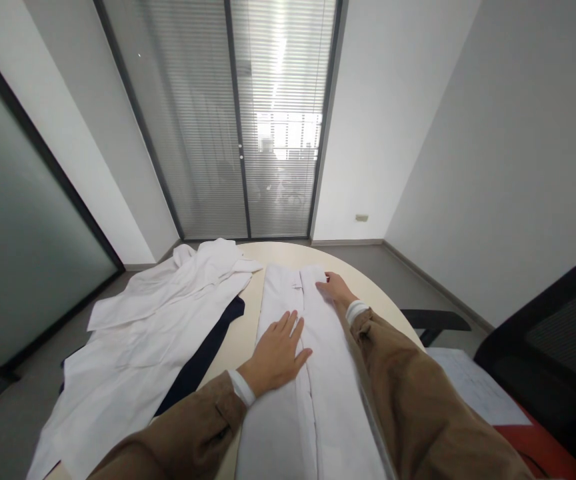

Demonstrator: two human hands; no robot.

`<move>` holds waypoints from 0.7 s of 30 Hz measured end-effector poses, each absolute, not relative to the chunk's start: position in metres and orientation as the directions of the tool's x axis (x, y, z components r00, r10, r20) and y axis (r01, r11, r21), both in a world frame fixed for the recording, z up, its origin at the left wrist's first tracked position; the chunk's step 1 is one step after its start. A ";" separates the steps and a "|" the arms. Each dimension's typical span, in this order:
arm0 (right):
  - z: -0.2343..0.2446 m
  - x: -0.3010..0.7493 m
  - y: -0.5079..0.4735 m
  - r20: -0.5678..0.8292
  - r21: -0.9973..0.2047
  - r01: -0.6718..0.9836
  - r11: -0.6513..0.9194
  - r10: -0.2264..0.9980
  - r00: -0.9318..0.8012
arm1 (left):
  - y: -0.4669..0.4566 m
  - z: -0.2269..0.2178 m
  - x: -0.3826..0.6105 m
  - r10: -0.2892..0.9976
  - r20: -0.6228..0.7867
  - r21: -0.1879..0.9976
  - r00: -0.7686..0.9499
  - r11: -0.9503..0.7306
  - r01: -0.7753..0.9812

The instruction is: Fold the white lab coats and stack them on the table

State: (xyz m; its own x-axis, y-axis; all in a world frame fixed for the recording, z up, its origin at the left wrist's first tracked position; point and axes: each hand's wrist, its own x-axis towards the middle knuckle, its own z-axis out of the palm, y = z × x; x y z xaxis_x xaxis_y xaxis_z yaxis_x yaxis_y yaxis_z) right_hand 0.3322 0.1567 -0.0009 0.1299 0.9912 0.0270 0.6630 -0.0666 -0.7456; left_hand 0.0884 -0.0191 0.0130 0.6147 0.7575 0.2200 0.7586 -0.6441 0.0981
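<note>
Brown sleeves [183, 433] come in on both sides of the folded white garment [331, 400], which lies lengthwise on a pale round table [288, 252]. Left hand [275, 353] is flat on its middle, fingers loosely spread, gripping nothing. Left of it: second white garment [133, 353], rumpled, navy cloth [195, 363] showing from under. Right of it, off the table: black mesh-back chair [573, 333], paper sheet [473, 383] overlapping something red. Right hand [337, 289] touches its far right corner; from where I'm standing, can't tell if it's pinched. Beyond its far end: window blinds [203, 133] behind glass.
</note>
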 end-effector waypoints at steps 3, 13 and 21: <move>0.003 0.332 0.154 0.003 -0.762 0.644 -0.069 0.994 0.110 | -0.017 0.008 0.089 0.752 0.225 0.090 0.619 -0.649 0.756; 0.008 0.338 0.145 0.001 -0.816 0.578 -0.028 0.999 0.051 | -0.056 0.053 0.108 0.239 0.168 0.166 0.956 -0.963 0.212; 0.011 0.343 0.136 0.043 -0.840 0.538 0.068 0.997 -0.059 | -0.058 0.050 0.117 0.223 0.137 0.228 0.965 -0.955 0.188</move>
